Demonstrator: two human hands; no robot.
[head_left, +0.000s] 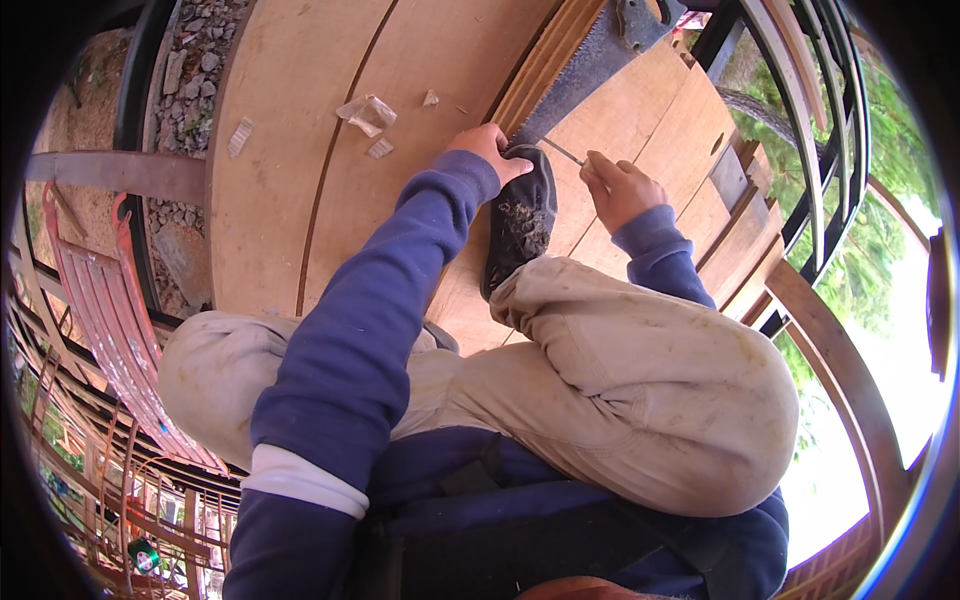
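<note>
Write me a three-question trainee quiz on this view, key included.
1. Which hand holds the thin rod?
2. Fill in: the clear plastic piece lies on the ____, to the left of the saw.
3. True or false: the saw's handle points toward the person.

Key:
1. The right hand.
2. Boards.
3. False; the handle is at the far end, and the tip is near the left hand.
</note>
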